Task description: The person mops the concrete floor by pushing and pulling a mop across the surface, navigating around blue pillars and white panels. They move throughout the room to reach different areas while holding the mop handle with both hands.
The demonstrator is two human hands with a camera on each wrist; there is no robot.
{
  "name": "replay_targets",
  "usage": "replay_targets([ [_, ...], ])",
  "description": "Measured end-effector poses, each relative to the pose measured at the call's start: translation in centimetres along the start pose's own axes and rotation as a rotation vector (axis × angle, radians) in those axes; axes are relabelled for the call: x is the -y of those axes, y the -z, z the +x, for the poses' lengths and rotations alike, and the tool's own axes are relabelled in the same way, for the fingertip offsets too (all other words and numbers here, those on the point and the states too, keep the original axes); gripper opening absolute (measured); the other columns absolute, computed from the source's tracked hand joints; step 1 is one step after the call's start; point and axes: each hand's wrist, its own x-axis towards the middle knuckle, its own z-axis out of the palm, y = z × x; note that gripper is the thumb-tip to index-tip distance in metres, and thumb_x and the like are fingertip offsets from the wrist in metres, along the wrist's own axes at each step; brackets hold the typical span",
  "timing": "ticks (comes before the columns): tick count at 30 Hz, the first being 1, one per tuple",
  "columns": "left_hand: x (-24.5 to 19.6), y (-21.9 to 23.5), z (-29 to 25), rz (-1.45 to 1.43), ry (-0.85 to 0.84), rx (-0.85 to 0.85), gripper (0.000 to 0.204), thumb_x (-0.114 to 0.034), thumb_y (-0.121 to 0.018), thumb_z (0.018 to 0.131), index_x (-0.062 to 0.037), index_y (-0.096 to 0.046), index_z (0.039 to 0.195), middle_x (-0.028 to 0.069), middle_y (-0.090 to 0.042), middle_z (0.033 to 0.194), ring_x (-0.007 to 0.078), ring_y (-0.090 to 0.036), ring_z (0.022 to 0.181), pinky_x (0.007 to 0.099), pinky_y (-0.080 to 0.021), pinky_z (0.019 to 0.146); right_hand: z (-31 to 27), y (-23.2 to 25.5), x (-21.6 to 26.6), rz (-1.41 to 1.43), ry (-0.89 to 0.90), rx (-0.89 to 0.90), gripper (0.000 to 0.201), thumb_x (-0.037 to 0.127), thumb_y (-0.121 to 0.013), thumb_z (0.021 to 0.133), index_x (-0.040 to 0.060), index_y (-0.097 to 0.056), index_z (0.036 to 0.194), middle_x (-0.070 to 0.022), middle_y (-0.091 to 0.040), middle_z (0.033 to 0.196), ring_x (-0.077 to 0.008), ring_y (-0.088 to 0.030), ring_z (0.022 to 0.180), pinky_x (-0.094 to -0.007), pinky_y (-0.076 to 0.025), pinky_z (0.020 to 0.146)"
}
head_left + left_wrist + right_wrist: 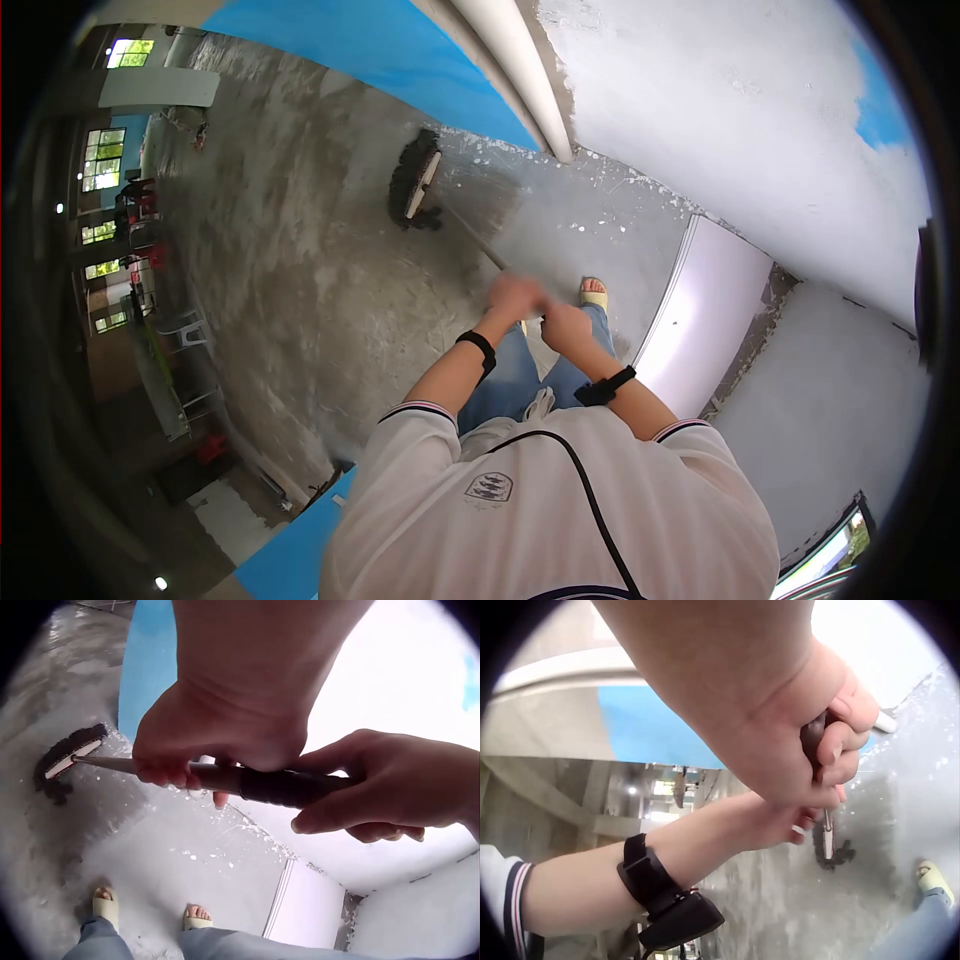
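At left, the broom head [423, 186] rests on the grey floor [290, 260], dark dirt [403, 165] beside it. Next, your left hand [513, 297] curls its grip round the shaft [485, 248]; further right, your right hand [567, 328] curls its grip round the dark handle [274, 787].

This looks like a big, unfinished room. The grey floor [290, 240] is bare, with white spots [640, 183]. The white wall [690, 90] has blue paint [878, 105], and windows [104, 158] show far off.
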Motion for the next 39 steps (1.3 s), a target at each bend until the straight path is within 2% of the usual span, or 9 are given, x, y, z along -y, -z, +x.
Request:
replay_targets([
  [2,-3.9,-1.8,-3.0,0.249,-0.168,-0.047,0.043,-0.046,-0.042,0.094,-0.0178,-0.071,0.109,0.0157,-0.036,0.145,0.0367,-0.030,0.135,0.0499,-0.024,0.109,-4.2,0.0,-3.3,-0.005,-0.056,0.040,0.055,0.016,-0.061,0.077,0.0218,-0.049,0.131,-0.0173,-0.067,0.081,-0.0360,-0.067,0.078,-0.0481,-0.053,0.066],
  [7,-6.8,-12.9,-6.3,0.151,-0.791,-0.240,0.045,-0.048,-0.043,0.095,-0.0151,-0.074,0.098,0.0132,-0.054,0.131,0.0314,-0.038,0.128,0.0512,-0.028,0.103,-17.8,1.1,-8.4,0.006,-0.172,0.072,0.060,0.013,-0.059,0.074,0.0244,-0.051,0.132,-0.0186,-0.068,0.084,-0.0380,-0.065,0.079,-0.0484,-0.053,0.072],
  [9,-6.6,-15.2,-7.0,0.279,-0.992,0.222,0.045,-0.048,-0.036,0.097,-0.0200,-0.071,0.108,0.0134,-0.055,0.129,0.0301,-0.044,0.125,0.0502,-0.025,0.106,-24.2,0.7,-9.5,-0.018,-0.197,0.046,0.061,0.014,-0.058,0.074,0.0259,-0.052,0.133,-0.0169,-0.068,0.082,-0.0379,-0.065,0.077,-0.0488,-0.052,0.072],
  [15,-2.3,-26.4,-13.9,-0.025,-1.319,0.325,0.037,-0.047,-0.038,0.097,-0.0301,-0.058,0.123,0.0051,-0.063,0.108,0.0266,-0.054,0.113,0.0476,-0.033,0.096,-43.0,-3.0,-8.1,-0.057,-0.447,0.085,0.068,0.005,-0.058,0.069,0.0246,-0.053,0.133,-0.0191,-0.067,0.085,-0.0395,-0.063,0.082,-0.0468,-0.052,0.075],
  [26,-4.1,-38.6,-29.3,0.019,-1.209,0.352,0.072,-0.080,-0.042,0.077,-0.0176,-0.067,0.103,0.0133,-0.065,0.105,0.0278,-0.052,0.115,0.0483,-0.026,0.102,-58.1,-11.9,-11.6,-0.067,-0.553,0.070,0.062,0.004,-0.065,0.071,0.0222,-0.056,0.130,-0.0203,-0.067,0.087,-0.0383,-0.066,0.082,-0.0422,-0.054,0.073],
  [31,1.5,-45.3,-30.6,0.085,-1.149,0.338,0.067,-0.078,-0.043,0.080,-0.0197,-0.069,0.101,0.0104,-0.064,0.108,0.0273,-0.052,0.116,0.0504,-0.029,0.100,-60.7,-24.2,-12.7,-0.091,-0.560,0.080,0.065,0.015,-0.067,0.074,0.0301,-0.049,0.135,-0.0179,-0.067,0.080,-0.0416,-0.064,0.073,-0.0498,-0.054,0.069],
  [35,5.4,-48.6,-31.0,-0.081,-1.016,0.417,0.062,-0.070,-0.039,0.088,-0.0182,-0.070,0.101,0.0101,-0.063,0.111,0.0278,-0.053,0.115,0.0540,-0.031,0.098,-63.4,-33.4,-16.0,0.160,-0.581,-0.003,0.062,0.018,-0.069,0.073,0.0192,-0.053,0.132,-0.0199,-0.064,0.106,-0.0409,-0.062,0.097,-0.0482,-0.051,0.080],
  [37,5.6,-50.2,-29.9,-0.100,-0.872,0.416,0.061,-0.064,-0.036,0.093,-0.0145,-0.070,0.100,0.0125,-0.062,0.111,0.0290,-0.054,0.114,0.0547,-0.033,0.096,-61.8,-34.5,-16.0,0.068,-0.335,-0.170,0.064,0.012,-0.066,0.072,0.0199,-0.051,0.134,-0.0212,-0.066,0.095,-0.0409,-0.064,0.088,-0.0483,-0.053,0.074],
  [39,5.6,-52.1,-28.7,-0.024,-0.711,0.284,0.056,-0.057,-0.037,0.096,-0.0126,-0.070,0.087,0.0077,-0.062,0.103,0.0253,-0.051,0.113,0.0521,-0.035,0.092,-59.3,-36.0,-16.9,0.179,-0.554,0.075,0.070,0.006,-0.062,0.071,0.0241,-0.047,0.137,-0.0208,-0.067,0.081,-0.0405,-0.065,0.075,-0.0490,-0.053,0.067],
])
